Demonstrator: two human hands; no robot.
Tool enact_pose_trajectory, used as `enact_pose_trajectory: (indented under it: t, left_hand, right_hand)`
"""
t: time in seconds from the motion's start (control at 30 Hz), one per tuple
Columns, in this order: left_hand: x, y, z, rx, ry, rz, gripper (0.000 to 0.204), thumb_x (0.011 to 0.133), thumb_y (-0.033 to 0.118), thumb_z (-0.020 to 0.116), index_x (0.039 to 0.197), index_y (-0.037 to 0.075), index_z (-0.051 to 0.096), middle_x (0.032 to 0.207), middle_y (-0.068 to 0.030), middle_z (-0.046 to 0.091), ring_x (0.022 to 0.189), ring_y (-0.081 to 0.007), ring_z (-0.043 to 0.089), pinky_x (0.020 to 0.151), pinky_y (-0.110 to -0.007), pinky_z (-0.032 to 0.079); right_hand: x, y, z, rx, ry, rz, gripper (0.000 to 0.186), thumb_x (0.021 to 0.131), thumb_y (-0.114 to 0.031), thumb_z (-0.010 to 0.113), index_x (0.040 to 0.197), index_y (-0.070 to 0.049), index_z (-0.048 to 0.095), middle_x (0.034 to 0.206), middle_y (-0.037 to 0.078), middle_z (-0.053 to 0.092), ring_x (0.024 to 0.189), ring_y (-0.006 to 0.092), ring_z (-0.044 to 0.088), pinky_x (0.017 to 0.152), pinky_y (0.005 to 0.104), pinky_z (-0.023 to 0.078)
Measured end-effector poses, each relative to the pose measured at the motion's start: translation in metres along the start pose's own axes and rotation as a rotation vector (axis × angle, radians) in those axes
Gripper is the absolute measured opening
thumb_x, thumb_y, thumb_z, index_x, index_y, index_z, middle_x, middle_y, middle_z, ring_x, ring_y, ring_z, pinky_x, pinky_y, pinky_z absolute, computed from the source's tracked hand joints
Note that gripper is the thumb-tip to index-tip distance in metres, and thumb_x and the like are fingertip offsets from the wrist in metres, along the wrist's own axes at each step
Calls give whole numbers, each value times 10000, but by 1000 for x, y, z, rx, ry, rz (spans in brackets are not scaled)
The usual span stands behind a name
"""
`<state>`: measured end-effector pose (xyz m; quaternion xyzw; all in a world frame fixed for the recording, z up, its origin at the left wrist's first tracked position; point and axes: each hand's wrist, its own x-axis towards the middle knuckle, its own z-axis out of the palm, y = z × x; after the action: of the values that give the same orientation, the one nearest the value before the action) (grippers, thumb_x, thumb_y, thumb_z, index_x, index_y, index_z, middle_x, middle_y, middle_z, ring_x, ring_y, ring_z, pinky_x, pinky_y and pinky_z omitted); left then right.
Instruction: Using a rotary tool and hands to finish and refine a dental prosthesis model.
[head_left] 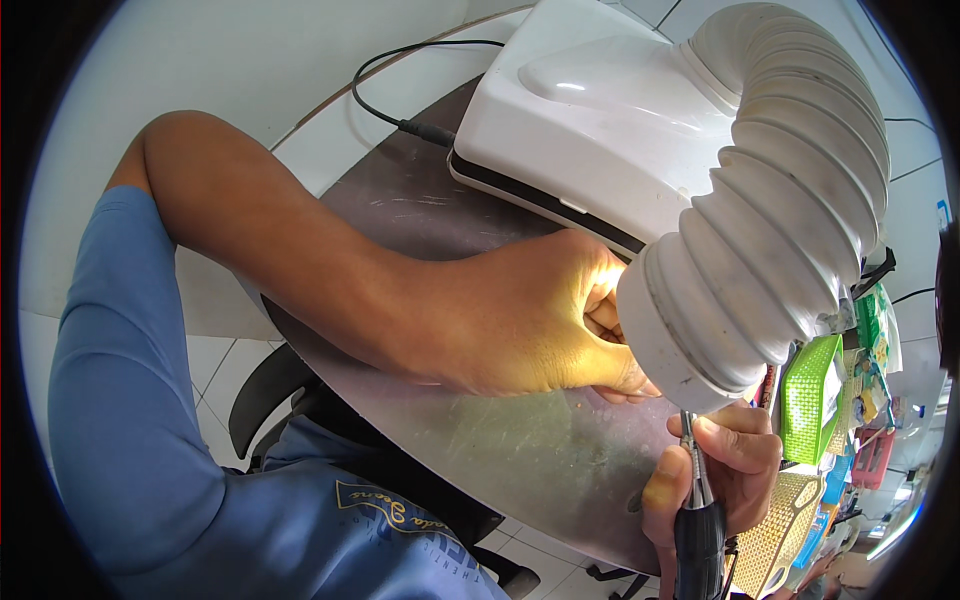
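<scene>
Right hand (740, 455) is gripping the pen-shaped tool (699, 540) near its metal nose, likely for fine control; the nose is pointing up at the mouth of the hose (800, 190). Left hand (520, 320) is resting beside that mouth, fingers partly hidden; cannot tell whether it's holding anything. White machine (590, 110) is supporting the hose, presumably keeping it close.

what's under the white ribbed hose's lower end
The bare left hand and a black-and-silver, pen-shaped tool in the right hand reach under it. The hose covers the tool's tip and anything held there.
</scene>
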<state>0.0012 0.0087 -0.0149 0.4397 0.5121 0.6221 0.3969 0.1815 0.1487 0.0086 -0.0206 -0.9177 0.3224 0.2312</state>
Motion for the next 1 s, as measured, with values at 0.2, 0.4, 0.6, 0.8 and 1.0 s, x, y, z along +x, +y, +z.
enact_pose_trajectory:
  t: [0.2,0.4,0.6,0.8,1.0]
  left_hand:
    - [1,0,2,-12,-8,-2,173,848,65,636,986,-38,621,836,-33,658,736,-50,534,663,-235,435]
    - [-1,-2,2,-70,1,9,188,845,56,631,1008,-38,625,893,-41,679,772,-45,539,682,-230,434]
    - [1,-2,4,-53,17,32,187,845,71,636,999,-34,627,875,-37,676,758,-46,532,674,-234,429]
    - [2,-1,1,-4,-14,-11,147,847,83,641,944,-26,624,788,-13,642,709,-46,501,648,-239,407]
    - [0,-1,4,-64,27,27,138,849,76,635,946,-21,627,798,-8,645,715,-43,505,649,-237,408]
  right_hand:
    - [1,4,-3,-39,-37,-113,280,856,-175,649,1029,-45,470,868,102,533,771,147,498,732,273,419]
    - [3,6,4,-6,25,-119,258,856,-186,648,1006,-48,490,844,88,538,739,147,491,699,278,409]
    - [3,7,1,-18,8,-142,257,854,-186,646,1006,-45,494,863,89,537,745,153,493,705,288,412]
    - [3,5,-1,-9,-32,-147,259,860,-174,641,1024,-47,486,866,90,536,755,153,495,690,283,412]
    - [2,2,-5,-20,-75,-96,273,866,-172,635,1047,-46,474,870,96,533,756,152,492,694,266,408]
